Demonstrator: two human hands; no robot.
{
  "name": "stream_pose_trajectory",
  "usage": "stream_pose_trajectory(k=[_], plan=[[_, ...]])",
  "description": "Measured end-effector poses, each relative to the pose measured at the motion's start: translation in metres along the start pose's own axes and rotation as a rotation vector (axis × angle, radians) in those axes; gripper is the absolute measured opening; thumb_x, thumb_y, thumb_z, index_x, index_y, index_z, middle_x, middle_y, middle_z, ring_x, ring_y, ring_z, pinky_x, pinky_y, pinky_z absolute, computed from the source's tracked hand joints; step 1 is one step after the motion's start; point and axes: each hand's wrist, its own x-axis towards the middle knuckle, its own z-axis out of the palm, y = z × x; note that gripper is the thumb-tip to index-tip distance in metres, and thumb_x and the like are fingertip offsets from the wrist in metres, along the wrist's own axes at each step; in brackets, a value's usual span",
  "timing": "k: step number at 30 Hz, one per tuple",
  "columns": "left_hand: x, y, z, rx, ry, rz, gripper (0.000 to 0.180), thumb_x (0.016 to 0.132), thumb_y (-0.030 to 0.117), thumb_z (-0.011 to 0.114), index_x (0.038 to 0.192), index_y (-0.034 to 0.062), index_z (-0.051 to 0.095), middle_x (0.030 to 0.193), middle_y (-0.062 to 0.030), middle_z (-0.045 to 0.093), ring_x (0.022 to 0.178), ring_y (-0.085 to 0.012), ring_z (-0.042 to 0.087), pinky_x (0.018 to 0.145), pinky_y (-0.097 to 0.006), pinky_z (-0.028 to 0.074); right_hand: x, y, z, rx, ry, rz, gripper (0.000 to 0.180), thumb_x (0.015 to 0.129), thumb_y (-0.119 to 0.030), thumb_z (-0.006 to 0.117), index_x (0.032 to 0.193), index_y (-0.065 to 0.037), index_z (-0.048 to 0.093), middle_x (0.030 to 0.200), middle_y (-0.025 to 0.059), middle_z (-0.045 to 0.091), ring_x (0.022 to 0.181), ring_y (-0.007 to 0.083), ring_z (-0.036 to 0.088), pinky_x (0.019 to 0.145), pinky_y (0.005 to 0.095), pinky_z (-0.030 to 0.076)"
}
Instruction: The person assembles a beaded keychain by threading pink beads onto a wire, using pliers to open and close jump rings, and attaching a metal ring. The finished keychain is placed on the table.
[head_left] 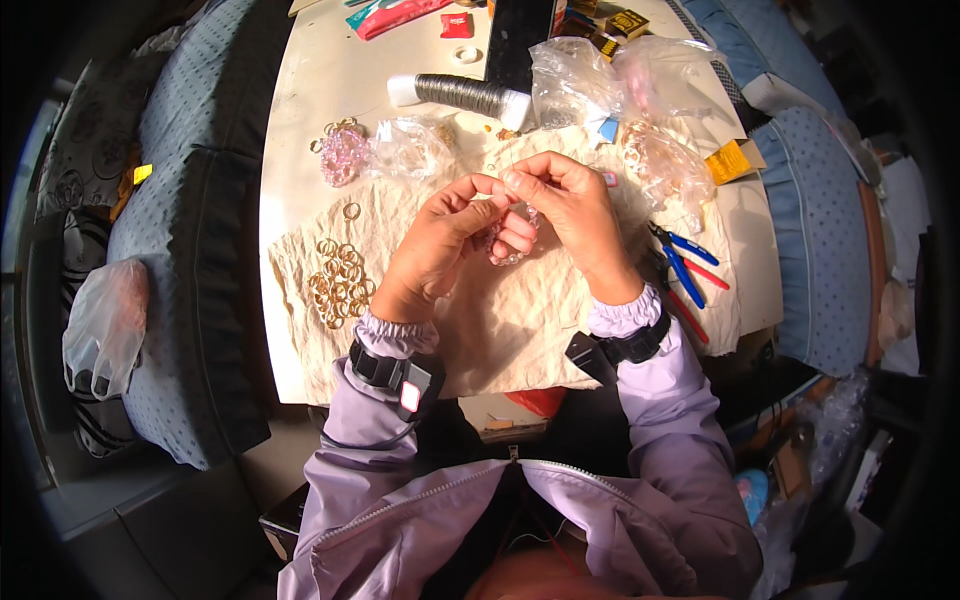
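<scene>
While both my hands meet at the centre of the frame above the cloth [500, 330], my left hand [440, 245] pinches its thumb and forefinger together at the top, and my right hand [570, 215] pinches against it, fingertips touching. Between them I hold a small beaded piece [508, 247] of pale pink beads, which hangs just below my fingertips; whether a thin wire runs between the pinches I cannot tell, as it is too fine to see. Both hands are closed narrow on that piece.

Left of my left wrist, a heap of gold rings [340, 285] lies on the cloth, with one ring apart above it. Toward the upper left of the cloth sits a pink bead cluster [343, 155], with a clear bag [410, 148] just beside it. At the top centre a wire spool [465, 95] lies on the table [320, 70]. More clear bags [620, 85] crowd the upper right. Right of my right wrist lie blue pliers [685, 258] and red pliers [690, 300], close together at the cloth's edge. At the far left, well apart from the table, a plastic bag [105, 325] rests on a blue cushion [170, 200].
</scene>
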Motion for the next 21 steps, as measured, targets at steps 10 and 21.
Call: stream_pose_trajectory(k=[10,21], plan=[[0.007,-0.007,-0.014,-0.213,0.053,0.19,0.013,0.105,0.014,0.054,0.114,0.006,0.058,0.097,-0.0127,0.072,0.084,-0.0181,0.071,0.078,-0.027,0.058,0.001,0.005,-0.005,0.009,0.098,-0.005,0.013,0.098,-0.02,0.069,0.1,-0.007,0.068,0.083,-0.004,0.063,0.072,0.0036,0.054,0.065,0.0193,0.042],[-0.002,-0.001,-0.014,-0.424,-0.044,0.089,0.011,0.104,0.013,0.055,0.111,0.0042,0.058,0.089,-0.0072,0.063,0.111,-0.0247,0.064,0.09,-0.04,0.059,0.0,-0.008,-0.005,0.181,0.301,-0.01,0.014,0.098,-0.02,0.069,0.1,-0.007,0.064,0.082,-0.001,0.063,0.07,0.0051,0.059,0.062,0.0197,0.049]])
